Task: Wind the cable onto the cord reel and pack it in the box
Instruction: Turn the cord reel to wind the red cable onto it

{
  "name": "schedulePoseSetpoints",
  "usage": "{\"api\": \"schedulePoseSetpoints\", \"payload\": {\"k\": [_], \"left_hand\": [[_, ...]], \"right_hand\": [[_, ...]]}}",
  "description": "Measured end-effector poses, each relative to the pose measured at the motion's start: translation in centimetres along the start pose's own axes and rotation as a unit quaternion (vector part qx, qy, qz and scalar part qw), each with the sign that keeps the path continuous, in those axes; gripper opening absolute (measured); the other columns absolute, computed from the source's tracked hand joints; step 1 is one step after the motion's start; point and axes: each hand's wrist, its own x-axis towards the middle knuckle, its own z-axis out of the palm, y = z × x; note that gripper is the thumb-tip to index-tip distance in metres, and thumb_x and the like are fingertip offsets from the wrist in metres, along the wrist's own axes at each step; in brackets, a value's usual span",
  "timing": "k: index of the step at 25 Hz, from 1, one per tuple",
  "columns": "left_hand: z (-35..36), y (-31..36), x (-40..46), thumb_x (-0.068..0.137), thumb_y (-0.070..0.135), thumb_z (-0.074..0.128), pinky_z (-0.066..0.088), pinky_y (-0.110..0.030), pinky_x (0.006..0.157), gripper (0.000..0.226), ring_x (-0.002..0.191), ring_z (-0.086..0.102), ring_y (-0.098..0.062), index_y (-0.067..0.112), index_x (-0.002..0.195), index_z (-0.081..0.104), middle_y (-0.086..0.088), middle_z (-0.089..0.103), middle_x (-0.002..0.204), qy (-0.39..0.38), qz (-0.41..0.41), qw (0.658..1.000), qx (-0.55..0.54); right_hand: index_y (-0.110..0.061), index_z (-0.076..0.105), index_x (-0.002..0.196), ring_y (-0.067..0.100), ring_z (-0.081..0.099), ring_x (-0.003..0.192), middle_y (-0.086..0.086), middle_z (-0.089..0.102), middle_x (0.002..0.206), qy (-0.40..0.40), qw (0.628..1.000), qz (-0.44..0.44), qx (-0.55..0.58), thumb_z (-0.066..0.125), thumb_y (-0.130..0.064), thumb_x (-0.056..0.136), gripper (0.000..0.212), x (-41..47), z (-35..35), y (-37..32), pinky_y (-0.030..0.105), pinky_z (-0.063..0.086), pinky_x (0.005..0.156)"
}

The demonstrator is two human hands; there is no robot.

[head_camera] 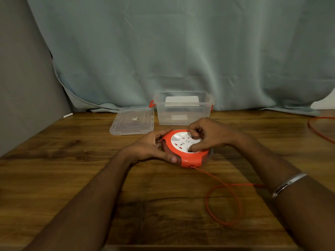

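An orange cord reel with a white socket face lies flat on the wooden table. My left hand grips its left rim. My right hand rests on the white centre, fingers curled onto it. A thin orange cable leaves the reel's near edge, makes a loop on the table, and passes under my right forearm. More of this cable lies at the far right edge. Behind the reel stands the clear plastic box, open at the top, with orange latches.
The box's clear lid lies flat left of the box. A grey-blue curtain hangs behind the table. A small white object lies at the table's back left corner.
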Motion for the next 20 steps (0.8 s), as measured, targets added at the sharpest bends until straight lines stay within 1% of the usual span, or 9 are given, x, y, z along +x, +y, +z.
{"api": "schedulePoseSetpoints", "payload": {"k": [1, 3, 8, 11, 15, 17, 18, 19, 20], "left_hand": [[-0.1, 0.0, 0.0, 0.061, 0.013, 0.101, 0.048, -0.029, 0.115, 0.124, 0.137, 0.056, -0.007, 0.024, 0.163, 0.033, 0.009, 0.056, 0.15, -0.001, 0.0, 1.0, -0.002], [0.0, 0.1, 0.0, 0.057, 0.016, 0.1, 0.049, -0.029, 0.114, 0.125, 0.136, 0.057, -0.007, 0.024, 0.163, 0.032, 0.007, 0.056, 0.15, 0.0, 0.001, 1.0, -0.01], [0.1, 0.1, 0.0, 0.057, 0.016, 0.099, 0.051, -0.02, 0.107, 0.124, 0.133, 0.057, -0.003, 0.023, 0.162, 0.033, 0.009, 0.055, 0.149, 0.002, 0.004, 1.0, -0.01], [0.0, 0.1, 0.0, 0.056, 0.018, 0.099, 0.049, -0.023, 0.111, 0.126, 0.134, 0.057, -0.004, 0.022, 0.163, 0.033, 0.01, 0.056, 0.15, 0.003, 0.007, 1.0, -0.006], [0.0, -0.2, 0.1, 0.056, 0.014, 0.103, 0.049, -0.024, 0.111, 0.127, 0.131, 0.06, -0.003, 0.019, 0.163, 0.033, 0.009, 0.058, 0.149, -0.001, 0.013, 1.0, -0.01], [-0.1, -0.4, 0.2, 0.054, 0.015, 0.103, 0.048, -0.031, 0.115, 0.129, 0.133, 0.061, -0.006, 0.018, 0.163, 0.034, 0.006, 0.059, 0.15, -0.005, 0.014, 1.0, -0.018], [-0.1, -0.5, 0.3, 0.053, 0.015, 0.102, 0.048, -0.031, 0.115, 0.128, 0.133, 0.061, -0.007, 0.018, 0.162, 0.034, 0.006, 0.06, 0.149, -0.006, 0.014, 1.0, -0.021], [-0.1, -0.5, 0.3, 0.054, 0.013, 0.102, 0.049, -0.029, 0.113, 0.125, 0.133, 0.061, -0.007, 0.018, 0.161, 0.036, 0.006, 0.061, 0.148, -0.007, 0.015, 1.0, -0.022], [-0.1, -0.6, 0.3, 0.057, 0.009, 0.102, 0.049, -0.027, 0.112, 0.122, 0.132, 0.062, -0.006, 0.018, 0.16, 0.037, 0.007, 0.063, 0.146, -0.007, 0.017, 1.0, -0.022]], "right_hand": [[-0.021, 0.048, 0.065, 0.01, 0.04, 0.058, -0.009, 0.046, 0.06, 0.009, 1.0, 0.003, -0.014, 0.087, -0.042, 0.067, 0.044, 0.0, 0.1, -0.2, 0.034, 0.034, 0.057], [-0.019, 0.047, 0.062, 0.011, 0.038, 0.053, -0.007, 0.045, 0.054, 0.03, 0.999, 0.015, -0.039, 0.078, -0.054, 0.06, 0.047, 0.0, 0.4, -0.6, 0.037, 0.036, 0.055], [-0.014, 0.045, 0.054, 0.014, 0.038, 0.047, -0.004, 0.041, 0.045, 0.069, 0.995, 0.015, -0.066, 0.073, -0.057, 0.058, 0.051, 0.2, 1.0, -1.0, 0.039, 0.04, 0.052], [-0.013, 0.045, 0.049, 0.013, 0.04, 0.044, -0.003, 0.042, 0.042, 0.083, 0.995, 0.028, -0.052, 0.069, -0.061, 0.058, 0.055, 0.5, 1.6, -1.0, 0.044, 0.045, 0.052], [-0.012, 0.051, 0.044, 0.021, 0.052, 0.046, 0.007, 0.053, 0.045, 0.094, 0.992, 0.036, -0.074, 0.065, -0.064, 0.063, 0.058, 0.8, 2.1, -1.5, 0.047, 0.05, 0.055], [-0.016, 0.053, 0.049, 0.016, 0.054, 0.05, 0.001, 0.055, 0.047, 0.089, 0.993, 0.027, -0.074, 0.073, -0.054, 0.07, 0.048, 0.7, 1.6, -1.5, 0.045, 0.051, 0.057], [-0.02, 0.057, 0.055, 0.012, 0.056, 0.053, -0.003, 0.058, 0.052, 0.087, 0.994, 0.02, -0.056, 0.077, -0.043, 0.072, 0.035, 0.7, 1.2, -1.2, 0.044, 0.052, 0.059], [-0.023, 0.063, 0.065, 0.009, 0.057, 0.056, -0.005, 0.064, 0.061, 0.078, 0.997, 0.014, -0.022, 0.078, -0.031, 0.073, 0.019, 0.6, 0.8, -0.9, 0.042, 0.053, 0.059], [-0.025, 0.067, 0.079, 0.006, 0.058, 0.057, -0.005, 0.071, 0.074, 0.06, 0.998, 0.006, 0.024, 0.079, -0.018, 0.072, 0.015, 0.5, 0.3, -0.4, 0.037, 0.051, 0.057]]}}
